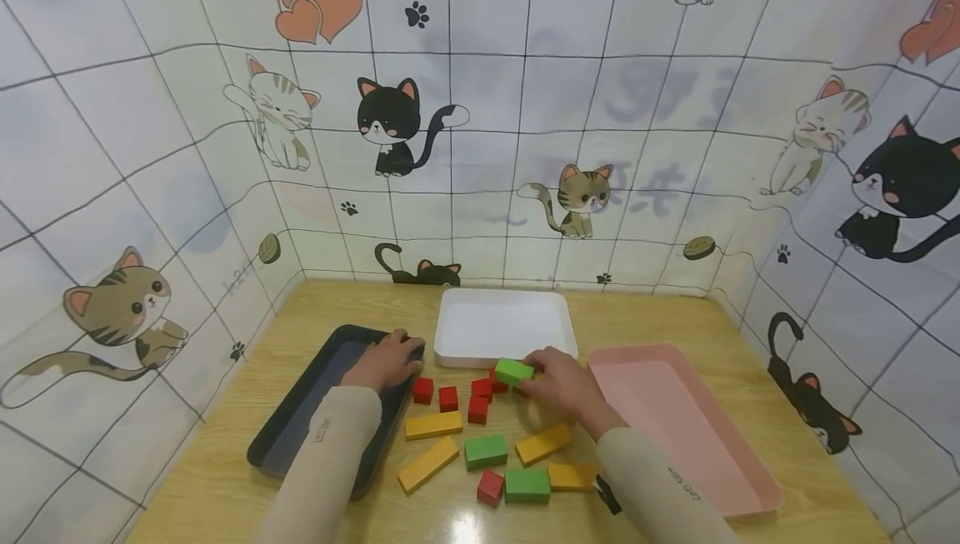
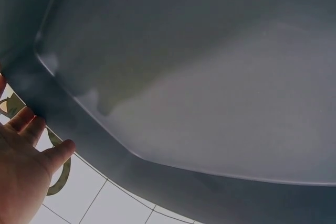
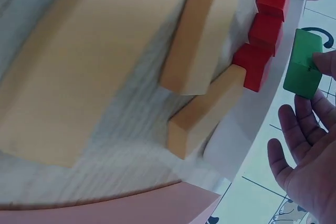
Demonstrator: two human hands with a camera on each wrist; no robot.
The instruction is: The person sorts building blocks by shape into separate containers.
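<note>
My right hand [image 1: 564,386] pinches a green block [image 1: 514,371] between thumb and fingertips, above the front edge of the white tray [image 1: 504,327]. In the right wrist view the same green block [image 3: 304,62] is held clear of the other blocks. My left hand [image 1: 387,363] rests at the far right corner of the dark tray [image 1: 300,411], and in the left wrist view its fingertips touch the rim. Several red cubes [image 1: 448,398] lie between the hands. Nearer me are two more green blocks [image 1: 486,451] and several yellow-orange blocks [image 1: 433,425].
A pink tray [image 1: 686,427] stands to the right, beside my right forearm. One red cube [image 1: 491,487] lies near the front, left of a green block [image 1: 527,486]. A cat-patterned tile covering [image 1: 487,127] rises behind the wooden table [image 1: 360,298] and at both sides.
</note>
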